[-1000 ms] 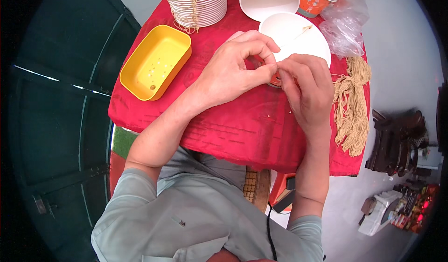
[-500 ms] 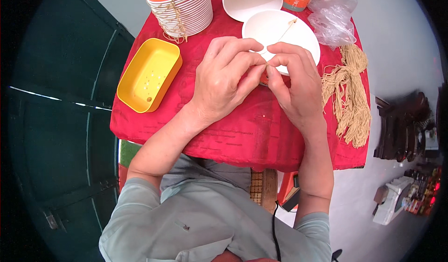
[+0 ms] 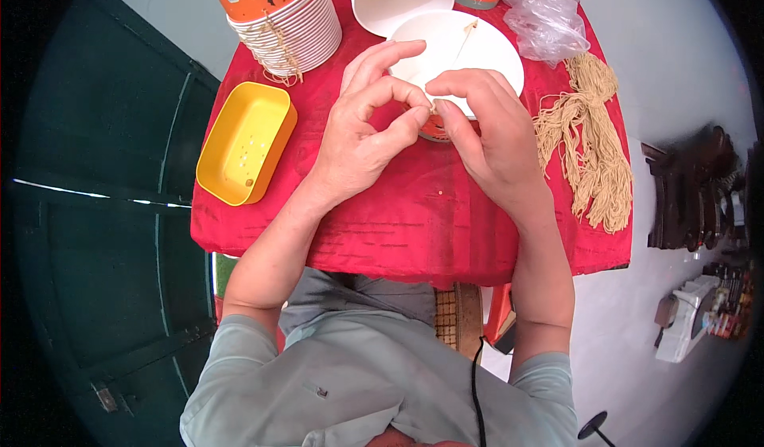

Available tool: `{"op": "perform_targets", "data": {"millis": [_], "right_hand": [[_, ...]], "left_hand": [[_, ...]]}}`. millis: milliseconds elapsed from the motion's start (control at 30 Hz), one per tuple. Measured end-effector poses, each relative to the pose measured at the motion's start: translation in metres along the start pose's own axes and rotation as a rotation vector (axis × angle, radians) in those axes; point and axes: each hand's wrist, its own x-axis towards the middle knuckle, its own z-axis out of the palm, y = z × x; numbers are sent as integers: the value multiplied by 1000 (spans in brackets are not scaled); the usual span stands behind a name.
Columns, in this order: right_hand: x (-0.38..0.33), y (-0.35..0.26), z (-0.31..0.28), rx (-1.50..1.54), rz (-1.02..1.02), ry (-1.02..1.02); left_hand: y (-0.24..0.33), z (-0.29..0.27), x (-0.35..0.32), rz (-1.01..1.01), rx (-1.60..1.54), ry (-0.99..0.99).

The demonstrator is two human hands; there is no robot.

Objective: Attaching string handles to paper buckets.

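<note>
A: What do your fingers have hold of?

B: Your left hand point(image 3: 358, 132) seems to pinch a small pale strand point(image 3: 433, 109) between thumb and forefinger, its other fingers lifted away. Your right hand point(image 3: 501, 132) has its thumb and forefinger tips just beside the strand — whether they grip it too can't be made out.

A: Where exactly is that strand?

B: At the near side of a white bowl point(image 3: 501, 65), whose orange outside shows just below your fingertips. A thin thread point(image 3: 471, 27) lies at the bowl's far side.

A: Which step does this look like in your hands?

B: Fine fingertip work, probably twisting or knotting; the strand is too small to say which.

A: And what does your next move call for?

B: A light, steady pinch on the left, I'd judge, with your right fingertips meeting squarely on the strand — no sharp tug. You have room: the hank of tan string point(image 3: 589, 156) lies to the right, the yellow tray point(image 3: 280, 152) well apart to the left.
</note>
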Motion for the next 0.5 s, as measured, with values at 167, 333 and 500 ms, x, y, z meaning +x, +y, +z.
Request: {"op": "perform_targets", "data": {"millis": [167, 333, 500], "right_hand": [[-1, 3, 1, 42, -11, 112], [0, 0, -6, -17, -50, 95], [1, -2, -2, -77, -68, 84]], "left_hand": [[-5, 1, -2, -70, -87, -21], [-7, 1, -1, -99, -133, -25], [-5, 3, -1, -121, -160, 4]]}}
